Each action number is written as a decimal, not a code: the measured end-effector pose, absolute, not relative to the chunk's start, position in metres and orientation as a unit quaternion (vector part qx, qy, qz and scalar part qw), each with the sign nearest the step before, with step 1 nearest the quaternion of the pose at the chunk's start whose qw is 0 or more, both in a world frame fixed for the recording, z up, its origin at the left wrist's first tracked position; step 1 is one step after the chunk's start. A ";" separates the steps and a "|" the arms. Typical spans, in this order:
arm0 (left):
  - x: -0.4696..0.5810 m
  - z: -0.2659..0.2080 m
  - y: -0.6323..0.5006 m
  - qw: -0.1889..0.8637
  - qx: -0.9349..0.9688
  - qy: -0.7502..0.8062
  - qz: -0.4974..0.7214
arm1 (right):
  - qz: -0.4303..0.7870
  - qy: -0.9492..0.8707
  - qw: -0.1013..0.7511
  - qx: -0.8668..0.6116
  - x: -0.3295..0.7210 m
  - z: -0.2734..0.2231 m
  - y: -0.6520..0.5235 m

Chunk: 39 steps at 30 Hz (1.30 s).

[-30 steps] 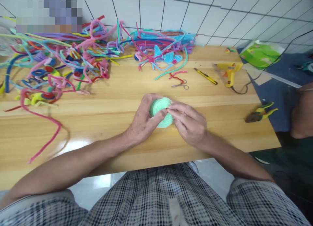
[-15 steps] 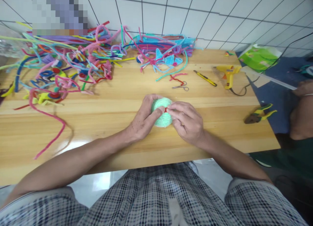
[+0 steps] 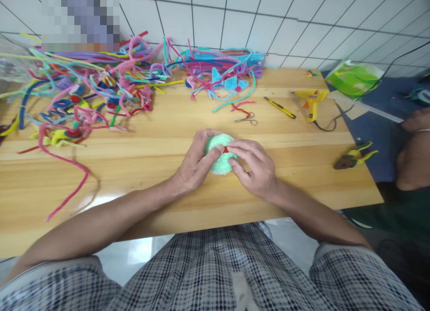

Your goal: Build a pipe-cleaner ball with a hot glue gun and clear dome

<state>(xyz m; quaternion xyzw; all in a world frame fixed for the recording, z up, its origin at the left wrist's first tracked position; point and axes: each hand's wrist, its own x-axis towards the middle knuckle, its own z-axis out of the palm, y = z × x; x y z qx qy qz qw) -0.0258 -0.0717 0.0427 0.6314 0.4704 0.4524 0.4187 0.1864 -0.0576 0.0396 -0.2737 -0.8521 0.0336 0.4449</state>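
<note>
A round mint-green disc, coiled from what looks like fuzzy pipe cleaner, is between my hands above the wooden table. My left hand grips it from the left, fingers behind and thumb across the front. At its centre is a small red piece, partly under my fingertips. My right hand is closed in on the disc's right side, index fingertip at the red piece and thumb tip lower on the green coils. Beyond the disc lie small scissors and a bent red pipe cleaner.
A tangled heap of coloured pipe cleaners covers the table's back left, more bundles stand along the wall. Rightward are a yellow cutter, glue gun with cord, pliers and a green package. Another person's arm is at far right.
My right thumb has come forward onto the disc, and slightly more of the red piece shows. My left hand keeps its grip. The whole view has shifted slightly.
</note>
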 end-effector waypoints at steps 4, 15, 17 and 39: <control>-0.027 0.042 -0.072 0.422 0.627 0.476 0.450 | 0.057 -0.848 0.445 -0.283 0.186 0.039 -0.057; -0.028 0.044 -0.071 0.432 0.615 0.484 0.449 | 0.075 -0.847 0.432 -0.300 0.188 0.036 -0.055; -0.027 0.046 -0.071 0.444 0.606 0.485 0.448 | 0.072 -0.847 0.439 -0.293 0.186 0.036 -0.055; -0.025 0.033 -0.075 0.407 0.628 0.448 0.488 | 0.226 -0.858 0.373 -0.273 0.181 0.010 -0.050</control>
